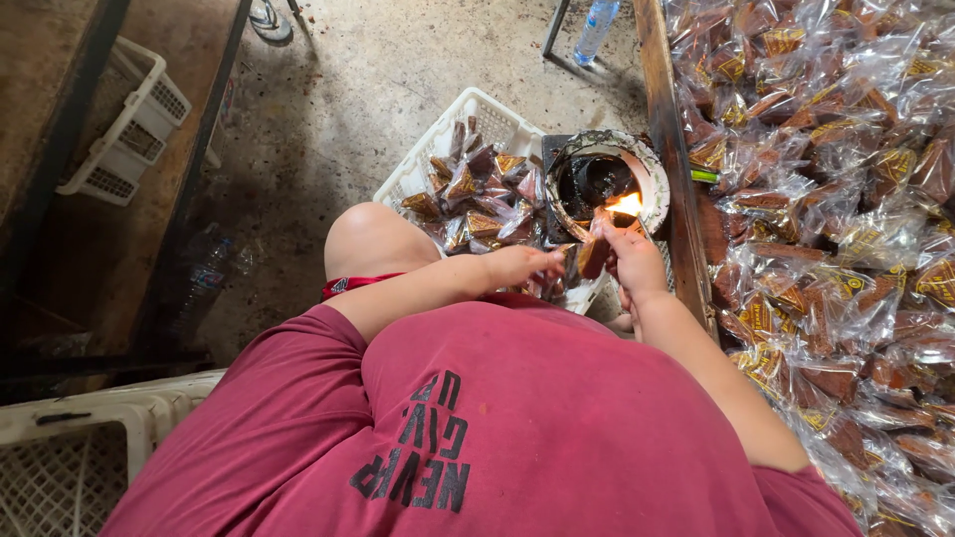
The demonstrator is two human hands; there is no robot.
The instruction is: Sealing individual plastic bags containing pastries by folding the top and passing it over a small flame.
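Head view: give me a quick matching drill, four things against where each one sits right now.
Things:
1. flame
2. white basket
3. water bottle
4. heap of wrapped packets

Places:
A. top edge, on the floor
B. far right, behind the wooden rail
C. in the round pot
D. beside the knee, half full of packets

Pairs: 1-C, 2-D, 3-A, 4-B

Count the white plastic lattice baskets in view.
3. One white plastic lattice basket hangs at upper left; one, holding wrapped brown sweets, sits before the knee; one is at the lower left corner. Others may be hidden.
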